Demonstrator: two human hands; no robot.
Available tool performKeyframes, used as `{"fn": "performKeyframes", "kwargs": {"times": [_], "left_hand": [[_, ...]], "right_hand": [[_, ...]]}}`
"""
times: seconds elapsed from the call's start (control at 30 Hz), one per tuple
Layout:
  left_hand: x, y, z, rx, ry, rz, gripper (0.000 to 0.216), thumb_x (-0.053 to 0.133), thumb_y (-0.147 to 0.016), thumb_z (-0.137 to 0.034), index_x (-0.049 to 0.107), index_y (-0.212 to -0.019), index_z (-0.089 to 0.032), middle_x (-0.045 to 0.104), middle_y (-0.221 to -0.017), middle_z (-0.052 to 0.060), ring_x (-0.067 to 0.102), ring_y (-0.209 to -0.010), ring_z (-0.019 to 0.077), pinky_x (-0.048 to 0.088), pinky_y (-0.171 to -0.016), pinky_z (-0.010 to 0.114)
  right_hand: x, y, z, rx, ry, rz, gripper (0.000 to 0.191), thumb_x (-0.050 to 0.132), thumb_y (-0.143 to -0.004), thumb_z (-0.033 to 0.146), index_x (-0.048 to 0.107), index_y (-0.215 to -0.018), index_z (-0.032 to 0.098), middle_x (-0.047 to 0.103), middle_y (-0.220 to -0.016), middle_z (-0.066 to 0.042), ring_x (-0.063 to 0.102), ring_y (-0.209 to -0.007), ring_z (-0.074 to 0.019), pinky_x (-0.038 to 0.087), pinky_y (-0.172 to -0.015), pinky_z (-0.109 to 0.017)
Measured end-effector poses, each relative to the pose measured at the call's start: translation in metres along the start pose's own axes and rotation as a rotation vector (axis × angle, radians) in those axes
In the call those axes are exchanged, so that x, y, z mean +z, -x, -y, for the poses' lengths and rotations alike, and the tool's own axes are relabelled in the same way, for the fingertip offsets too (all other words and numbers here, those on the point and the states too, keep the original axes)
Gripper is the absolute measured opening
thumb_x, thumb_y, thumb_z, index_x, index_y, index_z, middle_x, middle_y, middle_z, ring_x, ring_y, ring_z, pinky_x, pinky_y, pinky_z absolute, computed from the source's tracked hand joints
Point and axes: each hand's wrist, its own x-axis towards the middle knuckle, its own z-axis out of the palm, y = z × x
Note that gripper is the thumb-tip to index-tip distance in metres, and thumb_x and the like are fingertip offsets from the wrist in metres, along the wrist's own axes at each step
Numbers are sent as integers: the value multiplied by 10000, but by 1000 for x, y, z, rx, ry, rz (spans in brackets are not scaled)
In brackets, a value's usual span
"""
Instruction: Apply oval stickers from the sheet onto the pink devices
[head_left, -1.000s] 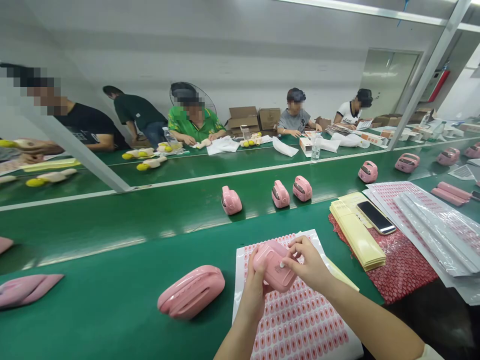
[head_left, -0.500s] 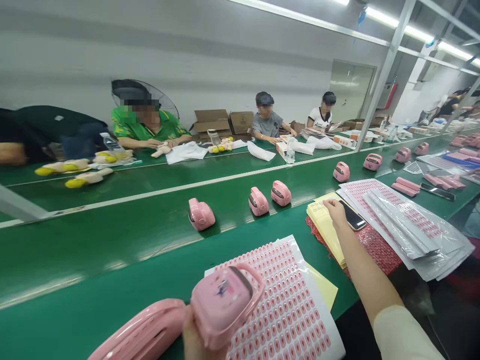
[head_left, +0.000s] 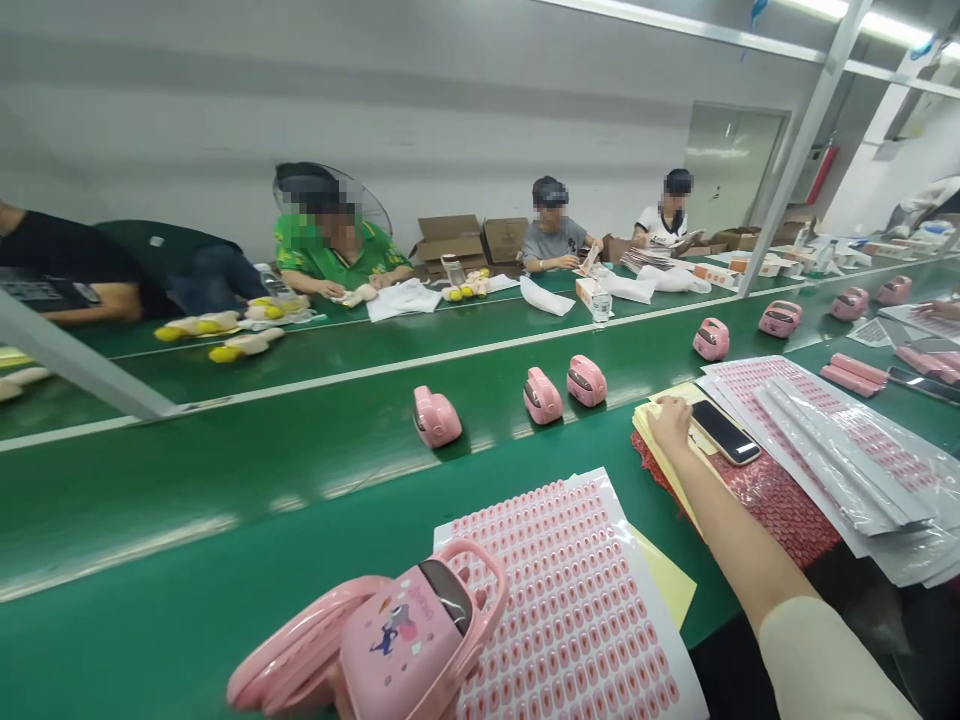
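At the bottom, my left hand (head_left: 341,692) is mostly hidden behind a pink handled case (head_left: 401,640) that it holds. The case has a dark window and a cartoon print on its face. A longer glossy pink part (head_left: 300,640) is beside it at the left. Beneath the case lies a white sheet of small pink oval stickers (head_left: 562,590), with a yellow sheet (head_left: 667,580) under its right side. My right hand (head_left: 670,425) reaches out to a stack of yellow sheets (head_left: 660,455), its fingers closed at the top sheet near a phone (head_left: 725,433).
Several pink cases (head_left: 436,417) stand along the green belt (head_left: 300,450). At the right are plastic-wrapped sticker sheets (head_left: 847,450) and red bubble wrap (head_left: 787,505). Several people work across the belt, near cardboard boxes (head_left: 450,240). A metal post (head_left: 802,150) rises at the right.
The pink case in my left hand has moved down and left, and its printed face shows more fully. My right hand remains at the yellow sheets. The view has swung left.
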Motion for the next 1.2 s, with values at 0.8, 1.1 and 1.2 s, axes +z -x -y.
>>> {"fn": "performKeyframes", "kwargs": {"times": [0.8,1.1,1.2], "left_hand": [[33,-38,49,10,300,249,450,521,-793,-446,520,-1208,-271,582,-1228,52,481,-1180,204,448,-911,267],[45,-33,61,-5,415,124,497,608,-736,-424,553,-1170,-188,574,-1232,116,583,-1049,199,480,-865,248],[46,-32,61,3,379,131,462,623,-734,-387,570,-1148,-187,588,-1214,115,598,-1023,194,485,-858,250]], "right_hand": [[51,192,87,-202,-1100,532,249,716,-610,413,577,-597,207,520,-1207,-76,391,-1219,-255,268,-997,-421],[40,198,91,-283,-975,495,172,693,-623,254,539,-566,202,486,-1203,-74,381,-1221,-242,250,-1009,-410],[36,197,91,-307,-913,527,180,691,-621,244,527,-565,197,489,-1191,-76,398,-1204,-249,255,-1006,-423]]}}
